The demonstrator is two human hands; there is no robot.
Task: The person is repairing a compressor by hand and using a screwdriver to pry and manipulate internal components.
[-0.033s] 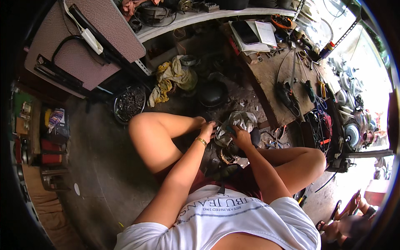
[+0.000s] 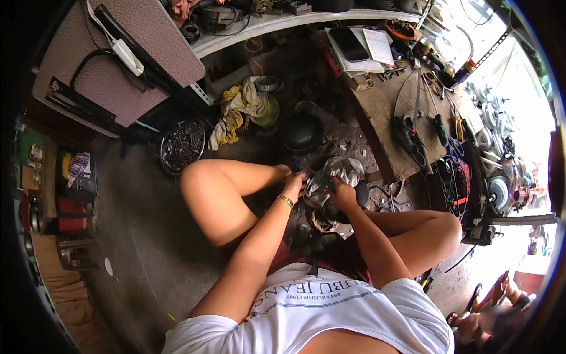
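Observation:
My left hand (image 2: 293, 186), with a gold watch (image 2: 286, 201) at the wrist, is low between my knees, close to my foot. Its fingers are bent together, and whatever they hold is too small to make out. A short way to the right, my right hand (image 2: 342, 194) is closed around a small teal-handled tool (image 2: 328, 184) whose kind I cannot tell. Just beyond and between the hands lies a crumpled whitish plastic bag (image 2: 349, 168). A dark rounded object (image 2: 360, 193) sits partly hidden behind my right hand.
A worn wooden bench (image 2: 377, 121) at the right carries a phone (image 2: 348, 45), papers, pliers and a dark power tool (image 2: 407, 135). Ahead are a black round pot (image 2: 301, 132) and a yellow-white cloth (image 2: 242, 109). A basin of metal bits (image 2: 183, 147) stands left. Another person (image 2: 492, 315) sits lower right.

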